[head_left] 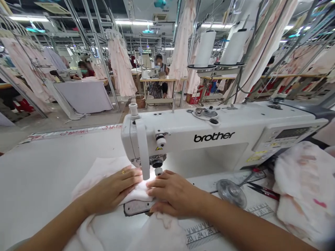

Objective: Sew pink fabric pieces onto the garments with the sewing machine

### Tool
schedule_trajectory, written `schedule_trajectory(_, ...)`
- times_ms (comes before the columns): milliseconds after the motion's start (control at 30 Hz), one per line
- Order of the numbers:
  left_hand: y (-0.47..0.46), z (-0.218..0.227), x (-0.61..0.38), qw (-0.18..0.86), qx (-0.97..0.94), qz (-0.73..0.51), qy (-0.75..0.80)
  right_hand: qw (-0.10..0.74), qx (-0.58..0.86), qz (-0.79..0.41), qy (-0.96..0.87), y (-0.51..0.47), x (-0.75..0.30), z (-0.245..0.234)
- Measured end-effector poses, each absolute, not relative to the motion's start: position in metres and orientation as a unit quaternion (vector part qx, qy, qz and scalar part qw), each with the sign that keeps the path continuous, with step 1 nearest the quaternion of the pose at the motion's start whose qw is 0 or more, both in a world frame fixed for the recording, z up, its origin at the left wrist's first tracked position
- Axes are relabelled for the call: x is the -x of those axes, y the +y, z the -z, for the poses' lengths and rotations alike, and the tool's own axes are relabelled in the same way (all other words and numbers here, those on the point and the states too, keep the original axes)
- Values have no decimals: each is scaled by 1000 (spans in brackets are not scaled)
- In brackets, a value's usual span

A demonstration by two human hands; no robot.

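To sew cleanly, it seems best to keep the pale pink fabric (141, 193) flat, feed it evenly and hold fingertips clear of the needle area; the fabric lies on the counter (52, 167) under the sewing machine (180, 134) head. The left hand (112, 190) rests palm down, its thumb hidden, its grip unclear; the right hand (176, 191) spreads wide, pressing without pinching

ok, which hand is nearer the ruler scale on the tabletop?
Right. The right hand lies on pale fabric, just beyond the left end of the ruler scale; the left hand, also on fabric, is farther left.
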State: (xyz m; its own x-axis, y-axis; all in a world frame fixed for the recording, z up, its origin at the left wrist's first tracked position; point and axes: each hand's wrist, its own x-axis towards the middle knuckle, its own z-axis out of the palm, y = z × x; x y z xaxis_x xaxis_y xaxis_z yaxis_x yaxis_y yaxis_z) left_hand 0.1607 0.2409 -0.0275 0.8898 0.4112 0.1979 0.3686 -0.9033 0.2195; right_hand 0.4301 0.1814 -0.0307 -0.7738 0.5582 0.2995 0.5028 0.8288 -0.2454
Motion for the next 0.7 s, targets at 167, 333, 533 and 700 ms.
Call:
schedule_trajectory(167,244,30,-158,94,-968,-102,211,182,287,-96,-936,179,-431,30)
schedule_trajectory(333,248,29,-156,77,-969,-94,215,179,293,-116,-932,179,-432,29)
schedule_trajectory(533,224,11,-169,120,-966,-107,203,179,279,-112,-937,180,-433,27)
schedule_trajectory(700,209,18,-178,134,-966,-84,205,175,281,-81,-940,181,-432,28)
